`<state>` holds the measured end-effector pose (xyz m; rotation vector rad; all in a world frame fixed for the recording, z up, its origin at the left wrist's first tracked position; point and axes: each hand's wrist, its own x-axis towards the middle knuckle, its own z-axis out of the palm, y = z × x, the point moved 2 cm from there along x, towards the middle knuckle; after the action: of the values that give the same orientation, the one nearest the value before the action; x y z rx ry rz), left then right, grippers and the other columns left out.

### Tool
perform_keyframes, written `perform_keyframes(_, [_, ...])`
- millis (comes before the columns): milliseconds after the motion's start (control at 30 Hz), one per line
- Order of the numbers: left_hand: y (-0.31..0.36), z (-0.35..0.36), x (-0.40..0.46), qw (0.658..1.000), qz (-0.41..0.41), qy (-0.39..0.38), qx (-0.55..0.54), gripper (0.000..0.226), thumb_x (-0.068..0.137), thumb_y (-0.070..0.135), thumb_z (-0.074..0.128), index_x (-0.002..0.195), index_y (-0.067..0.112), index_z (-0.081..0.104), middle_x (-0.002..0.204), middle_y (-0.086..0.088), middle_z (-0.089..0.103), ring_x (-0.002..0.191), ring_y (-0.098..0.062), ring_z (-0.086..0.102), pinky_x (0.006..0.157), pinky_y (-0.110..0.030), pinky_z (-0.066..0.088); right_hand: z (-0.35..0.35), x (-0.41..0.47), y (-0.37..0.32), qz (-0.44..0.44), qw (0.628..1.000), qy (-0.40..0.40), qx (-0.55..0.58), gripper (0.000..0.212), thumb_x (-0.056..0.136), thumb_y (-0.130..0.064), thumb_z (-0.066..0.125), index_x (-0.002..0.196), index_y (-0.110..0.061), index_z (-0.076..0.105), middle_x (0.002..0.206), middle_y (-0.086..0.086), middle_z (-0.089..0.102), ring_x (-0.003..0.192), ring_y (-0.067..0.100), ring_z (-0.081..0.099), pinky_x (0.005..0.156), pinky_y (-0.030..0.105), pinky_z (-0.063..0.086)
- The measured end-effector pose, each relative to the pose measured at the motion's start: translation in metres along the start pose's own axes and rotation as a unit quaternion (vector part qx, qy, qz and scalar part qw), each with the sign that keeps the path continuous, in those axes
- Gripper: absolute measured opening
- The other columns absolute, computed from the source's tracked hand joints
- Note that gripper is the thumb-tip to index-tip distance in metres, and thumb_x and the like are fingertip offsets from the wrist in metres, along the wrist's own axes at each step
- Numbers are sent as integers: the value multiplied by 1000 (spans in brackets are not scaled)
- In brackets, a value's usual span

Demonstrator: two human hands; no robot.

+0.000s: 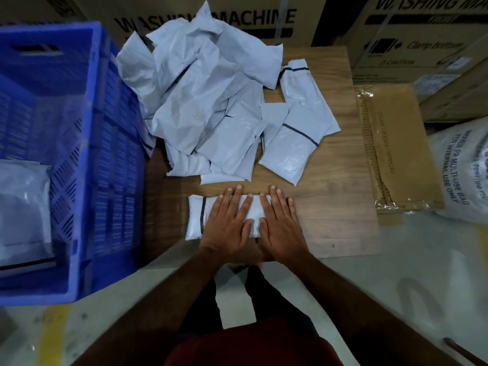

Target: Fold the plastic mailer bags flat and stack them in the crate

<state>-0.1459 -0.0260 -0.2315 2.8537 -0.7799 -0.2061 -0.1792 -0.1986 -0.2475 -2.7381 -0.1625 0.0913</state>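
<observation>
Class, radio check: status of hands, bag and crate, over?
Both hands, left and right, flat on folded bag. Crate left, part filled. Loose pile ahead, nothing blocking.

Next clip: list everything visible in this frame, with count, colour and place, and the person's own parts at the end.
Folded mailer: one, pale grey with a dark strip, near board edge, under both hands.
Mailer pile: many, pale grey, loose and crumpled, across the board's far half.
Crate: one, blue, left of the board; pale mailers inside.
Board: one, brown wood-grain, on the floor.
Flat cardboard: one, brown, right of the board.
Printed sack: one, white, far right.
Cartons: several, brown, behind.
Left hand: flat, pressing the folded mailer.
Right hand: flat, pressing beside it.
</observation>
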Motion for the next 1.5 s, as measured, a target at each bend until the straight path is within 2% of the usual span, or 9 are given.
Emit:
perform_keyframes(67, [-3,-7,-2,1000,-13,0,-12,64,104,45,35,156,9,42,165,-20,32,152,-38,33,125,-48,17,-5,0,-5,-4,1000,23,-4,62,104,-32,34,160,-8,34,170,18,21,160,30,16,125,59,21])
perform_keyframes(200, [-43,-30,-23,994,-66,68,-47,59,99,44,47,148,11,54,157,-11,48,145,-29,44,120,-50,30,-13,6,-33,-49,998,38,-10,64,103,-42,37,159,-11,38,170,18,23,160,31,17,128,57,10])
perform_keyframes(467, [-62,-8,-31,995,-47,67,-56,61,102,43,39,158,17,43,168,-14,29,155,-31,27,124,-50,23,19,19,-51,-60,997,-2,-44,66,101,-40,39,163,-18,32,171,13,22,160,27,16,129,51,10])
perform_keyframes(800, [-62,-7,-27,998,-45,24,-20,61,104,43,36,158,15,41,168,-19,25,154,-36,28,121,-55,28,17,23,-52,-71,996,-12,-49,67,101,-38,40,163,-16,30,172,13,19,160,27,13,128,52,15])
perform_keyframes(967, [-64,-22,-47,997,78,13,-11,85,99,62,53,163,13,27,170,-21,16,158,-33,18,125,-50,22,-4,8,-36,-111,993,-37,-22,77,100,-48,49,164,-14,26,173,18,9,161,31,7,128,57,13])
perform_keyframes(1100, [-65,-18,-48,994,106,-36,22,77,106,62,32,167,19,11,170,-21,17,155,-36,26,119,-53,35,-19,-13,-19,-136,987,-72,-50,87,94,-51,53,166,-16,19,173,18,5,161,30,4,126,61,13])
perform_keyframes(1300, [-56,-46,-38,994,110,-20,8,63,111,54,12,166,28,-6,167,-17,28,138,-33,54,101,-45,56,-30,3,-33,-120,980,-62,-144,78,87,-34,66,159,-18,40,161,23,40,143,40,47,113,57,43])
perform_keyframes(1400, [-58,-68,-35,993,121,8,9,62,111,50,21,166,31,0,162,-10,41,114,-25,70,83,-36,61,-51,5,-41,-140,981,-13,-133,61,90,-25,45,149,-14,54,142,18,61,119,36,66,95,48,57])
perform_keyframes(1500, [-63,-89,-32,993,77,-48,-78,55,106,53,29,158,40,15,164,1,37,111,-30,69,85,-44,60,-80,16,-50,-120,990,-44,-66,64,83,-29,48,145,-20,53,128,6,66,98,27,70,77,40,57])
